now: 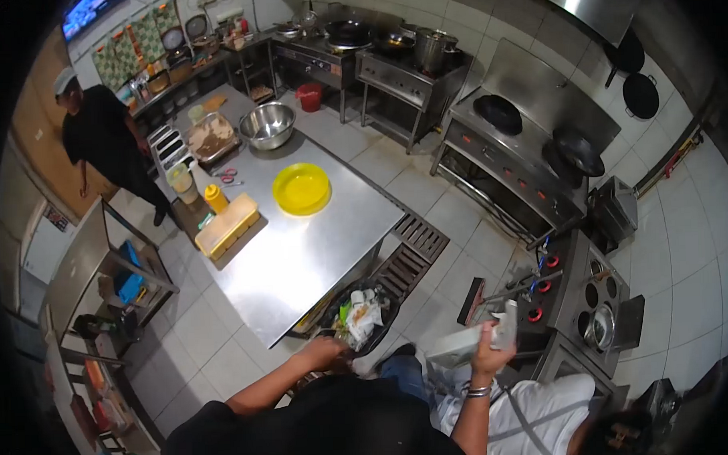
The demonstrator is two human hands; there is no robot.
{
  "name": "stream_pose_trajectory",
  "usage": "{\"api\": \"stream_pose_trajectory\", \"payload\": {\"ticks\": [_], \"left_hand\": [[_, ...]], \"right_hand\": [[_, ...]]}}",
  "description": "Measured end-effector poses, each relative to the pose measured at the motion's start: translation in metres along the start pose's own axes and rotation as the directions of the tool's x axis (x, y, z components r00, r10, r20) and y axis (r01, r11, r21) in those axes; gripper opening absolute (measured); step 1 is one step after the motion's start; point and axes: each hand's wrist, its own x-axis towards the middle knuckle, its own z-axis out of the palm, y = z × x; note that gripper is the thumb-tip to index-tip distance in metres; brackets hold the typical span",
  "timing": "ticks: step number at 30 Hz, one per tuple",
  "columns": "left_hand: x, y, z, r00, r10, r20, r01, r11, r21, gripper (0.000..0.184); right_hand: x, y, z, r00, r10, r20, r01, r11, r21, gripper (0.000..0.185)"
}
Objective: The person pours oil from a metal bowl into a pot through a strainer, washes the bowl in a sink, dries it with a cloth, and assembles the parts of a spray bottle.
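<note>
My right hand (490,355), with metal bangles at the wrist, is closed around a whitish boxy object (456,344); its exact kind is unclear. A pale upright part (508,323) sticks up by the fingers. My left hand (327,353) is lowered beside a dark waste bin (393,316), its fingers curled and partly hidden, so what they hold cannot be made out. White crumpled waste and green scraps (361,316) fill the bin, which stands at the near end of the steel table (301,270).
On the table are a yellow plate (302,189), a steel bowl (267,125), a mustard bottle (215,199) and a yellow tub (228,226). A person in white (539,418) is close on my right; another in black (104,140) stands far left. Stoves (510,170) line the right.
</note>
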Motion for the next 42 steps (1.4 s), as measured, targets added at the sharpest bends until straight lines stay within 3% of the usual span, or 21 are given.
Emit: {"api": "stream_pose_trajectory", "payload": {"ticks": [1,5,7,9,13,15,17,20,23,25,27,28,29,30,31,32,33,35,36,39,42], "left_hand": [[0.004,-0.01,0.001,0.997,-0.071,-0.033,0.069,0.996,-0.063,0.038],[0.051,-0.031,-0.024,0.972,-0.149,-0.184,0.138,0.988,-0.069,0.038],[0.088,-0.035,-0.037,0.955,-0.269,-0.121,0.261,0.962,-0.083,0.04],[0.133,-0.052,-0.038,0.903,-0.302,-0.304,0.303,0.952,-0.043,0.039],[0.271,-0.08,-0.063,0.736,-0.265,-0.622,0.301,0.952,-0.05,0.046],[0.347,-0.095,-0.093,0.654,-0.241,-0.718,0.309,0.95,-0.037,0.053],[0.409,-0.133,-0.101,0.579,-0.219,-0.785,0.4,0.916,0.04,0.062],[0.461,-0.173,-0.095,0.455,-0.404,-0.793,0.585,0.807,-0.076,0.074],[0.473,-0.187,-0.087,0.401,-0.54,-0.74,0.71,0.694,-0.122,0.083],[0.471,-0.186,-0.084,0.418,-0.499,-0.759,0.729,0.683,-0.048,0.084],[0.472,-0.187,-0.085,0.413,-0.53,-0.741,0.74,0.67,-0.066,0.085],[0.472,-0.187,-0.086,0.43,-0.519,-0.739,0.732,0.68,-0.051,0.084],[0.473,-0.187,-0.087,0.449,-0.505,-0.737,0.722,0.691,-0.033,0.083],[0.474,-0.186,-0.088,0.432,-0.512,-0.742,0.729,0.683,-0.047,0.083],[0.474,-0.185,-0.09,0.44,-0.522,-0.731,0.735,0.677,-0.041,0.082],[0.473,-0.184,-0.093,0.451,-0.534,-0.716,0.741,0.671,-0.034,0.08],[0.473,-0.183,-0.095,0.437,-0.544,-0.716,0.747,0.663,-0.047,0.08],[0.473,-0.183,-0.097,0.434,-0.544,-0.718,0.747,0.662,-0.05,0.079],[0.472,-0.184,-0.097,0.443,-0.555,-0.704,0.735,0.675,-0.069,0.08],[0.473,-0.187,-0.1,0.452,-0.597,-0.662,0.74,0.666,-0.095,0.079],[0.472,-0.194,-0.103,0.474,-0.614,-0.631,0.729,0.676,-0.11,0.078]], "right_hand": [[0.019,0.018,-0.003,0.994,0.053,-0.091,-0.052,0.999,0.007,0.026],[0.111,0.034,0.012,0.92,-0.274,-0.281,0.247,0.961,-0.126,0.056],[0.162,0.062,0.016,0.952,-0.191,-0.241,0.201,0.979,0.016,0.059],[0.22,0.092,0.031,0.976,-0.115,-0.182,0.145,0.976,0.159,0.063],[0.316,0.135,0.067,0.93,-0.366,-0.034,0.366,0.93,0.012,0.069],[0.356,0.137,0.073,0.951,-0.272,0.149,0.258,0.96,0.104,0.07],[0.39,0.157,0.074,0.967,-0.234,0.103,0.207,0.953,0.222,0.057],[0.454,0.151,0.079,0.932,0.363,0.0,-0.241,0.619,0.747,0.032],[0.51,0.203,0.076,0.78,0.598,0.183,-0.481,0.385,0.788,0.033],[0.533,0.205,0.093,0.78,0.582,0.23,-0.529,0.416,0.74,0.035],[0.558,0.193,0.121,0.765,0.641,-0.068,-0.419,0.574,0.704,0.039],[0.567,0.196,0.131,0.896,0.418,-0.151,-0.276,0.79,0.548,0.041],[0.574,0.199,0.143,0.902,0.411,-0.133,-0.278,0.788,0.55,0.041],[0.578,0.201,0.155,0.984,0.054,-0.172,-0.001,0.956,0.294,0.041],[0.584,0.204,0.168,0.944,-0.309,-0.114,0.314,0.949,0.03,0.041],[0.601,0.216,0.176,0.969,-0.202,-0.141,0.219,0.969,0.114,0.041],[0.619,0.228,0.187,0.941,0.158,-0.298,-0.038,0.928,0.372,0.035],[0.654,0.208,0.222,0.723,0.681,-0.122,-0.393,0.55,0.737,0.029],[0.659,0.211,0.233,0.73,0.674,-0.112,-0.398,0.552,0.733,0.029],[0.681,0.235,0.293,0.944,0.328,-0.043,-0.261,0.819,0.512,0.037],[0.688,0.247,0.365,0.933,-0.352,0.077,0.339,0.931,0.137,0.042]]}}
